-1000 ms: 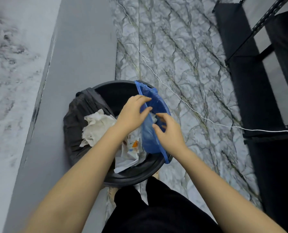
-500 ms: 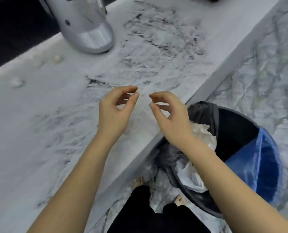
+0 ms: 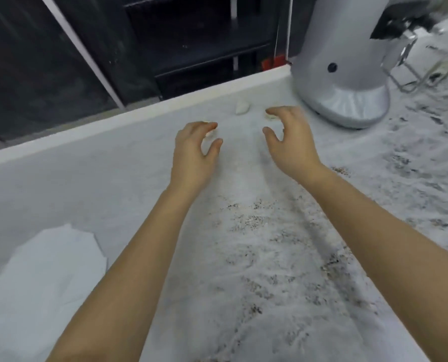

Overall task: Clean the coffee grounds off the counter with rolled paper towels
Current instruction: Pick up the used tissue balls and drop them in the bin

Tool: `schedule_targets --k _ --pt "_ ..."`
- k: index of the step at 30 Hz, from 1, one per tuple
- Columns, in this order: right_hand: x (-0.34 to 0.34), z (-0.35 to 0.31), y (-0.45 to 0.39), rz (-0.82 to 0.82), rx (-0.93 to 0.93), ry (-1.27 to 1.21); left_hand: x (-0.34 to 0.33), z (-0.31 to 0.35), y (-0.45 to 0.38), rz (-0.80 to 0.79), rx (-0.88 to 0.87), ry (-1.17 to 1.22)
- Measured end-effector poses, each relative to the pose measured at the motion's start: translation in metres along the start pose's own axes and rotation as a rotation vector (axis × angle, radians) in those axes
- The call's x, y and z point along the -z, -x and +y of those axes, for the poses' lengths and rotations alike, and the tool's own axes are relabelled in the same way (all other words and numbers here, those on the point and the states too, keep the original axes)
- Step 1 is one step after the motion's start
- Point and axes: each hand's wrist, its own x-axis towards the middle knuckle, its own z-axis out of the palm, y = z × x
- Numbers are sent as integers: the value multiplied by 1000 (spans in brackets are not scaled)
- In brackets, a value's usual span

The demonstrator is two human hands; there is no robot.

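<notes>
Both hands reaching over the grounds-strewn counter [image 3: 128,184].
Left hand [image 3: 195,152] and right hand [image 3: 292,142]: fingers loosely curled, holding nothing. Coffee grounds [image 3: 283,257] at 5 o'clock; paper wad [image 3: 242,107] at 12 o'clock.

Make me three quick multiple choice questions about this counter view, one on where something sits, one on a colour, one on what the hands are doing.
1. Where does the silver appliance stand?
A. near left corner
B. far right of the counter
C. on the floor

2. What colour is the flat paper towel sheet at the near left?
A. white
B. blue
C. brown

3. How are the left hand and right hand?
A. both grip the sheet
B. fists pressed flat
C. fingers loosely curved, reaching toward small paper wads

Answers: 1 B, its base sits at the far right edge. 2 A, it is pale like the counter. 3 C, neither hand plainly holds anything; coffee grounds remain between the forearms.
</notes>
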Motion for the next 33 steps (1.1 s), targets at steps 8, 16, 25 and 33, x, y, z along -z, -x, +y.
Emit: schedule_targets --k 8,16,25,33 --pt "-34 50 -74 -251 15 412 -18 -45 -43 -249 -96 -301" --pt "-9 34 5 -154 156 215 -16 -22 18 -214 -134 -153" --pt "122 23 197 270 -207 -195 -40 133 121 -387 21 492" --pt "254 72 415 728 -609 -104 -148 284 255 -809 -171 677"
